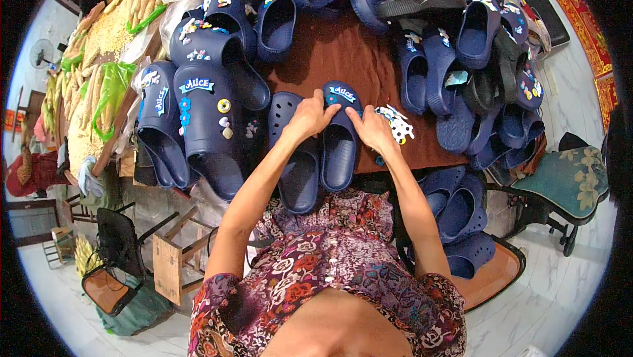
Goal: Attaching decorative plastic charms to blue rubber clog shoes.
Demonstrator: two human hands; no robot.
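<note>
In front of me on the brown cloth lies a navy clog (339,152), its open heel toward me. A blue banner-shaped shoe charm (341,93) with white lettering sits on its toe. My left hand (311,118) grips the toe from the left, thumb on the upper. From the right, my right hand (371,130) holds the same toe, its thumb near the charm. Beside it, partly under my left forearm, is a second navy clog (300,175) with bare holes and no charms in view. A small pile of white and black-spotted charms (397,124) lies against my right hand.
Decorated navy clogs (210,113) crowd the table's left and back; more clogs (455,73) heap on the right. Plain clogs (461,208) rest on a brown seat (504,268) at lower right, near a green chair (560,182). Corn cobs and kernels (109,37) cover a surface far left.
</note>
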